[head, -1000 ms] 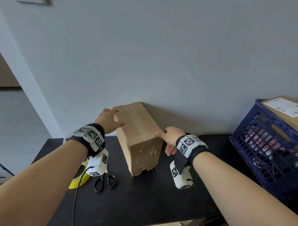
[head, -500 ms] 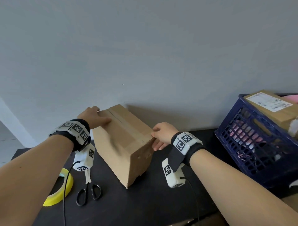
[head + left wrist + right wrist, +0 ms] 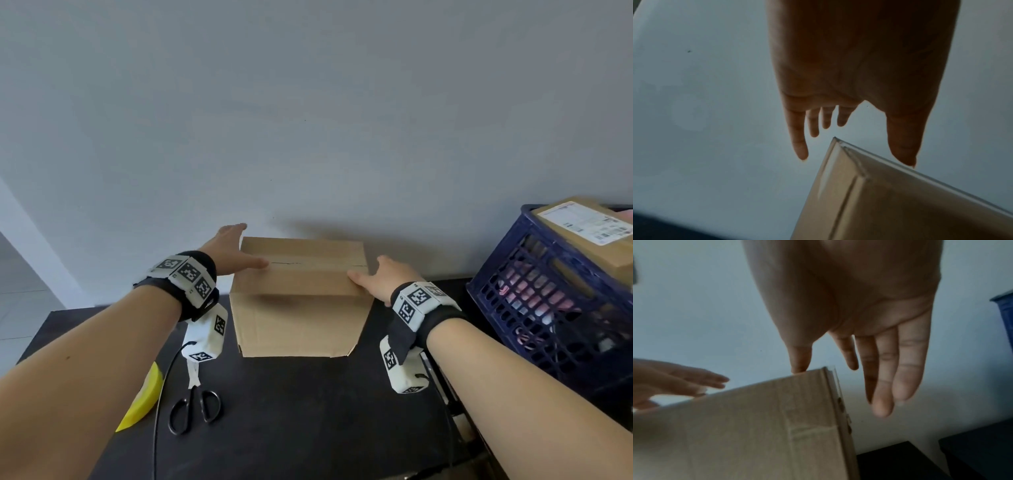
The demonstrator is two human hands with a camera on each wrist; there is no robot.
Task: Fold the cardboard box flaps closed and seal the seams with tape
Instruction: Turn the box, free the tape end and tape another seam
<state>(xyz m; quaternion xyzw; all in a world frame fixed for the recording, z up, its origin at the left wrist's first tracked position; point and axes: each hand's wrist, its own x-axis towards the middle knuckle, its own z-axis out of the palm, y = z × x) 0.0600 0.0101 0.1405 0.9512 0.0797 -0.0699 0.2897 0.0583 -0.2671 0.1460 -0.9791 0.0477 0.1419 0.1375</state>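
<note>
A brown cardboard box (image 3: 301,301) stands on the black table (image 3: 308,411) against the wall, its top flaps folded shut with the middle seam running left to right. My left hand (image 3: 233,253) lies at the box's left top edge, thumb on the top, fingers straight. My right hand (image 3: 376,277) lies at the right top edge, thumb on the top. In the left wrist view the left hand (image 3: 851,146) spreads above a corner of the box (image 3: 900,203). In the right wrist view the right hand (image 3: 849,378) has straight fingers beside the box (image 3: 756,426).
A yellow tape roll (image 3: 144,397) and black scissors (image 3: 195,407) lie at the front left of the table. A blue plastic crate (image 3: 555,301) with a labelled carton (image 3: 589,229) on top stands at the right. A grey wall (image 3: 308,120) rises right behind the box.
Both hands turned the box from a slanted pose to square with the table edge, its long side now facing me. The fingers went from gripping the edges to straight.
</note>
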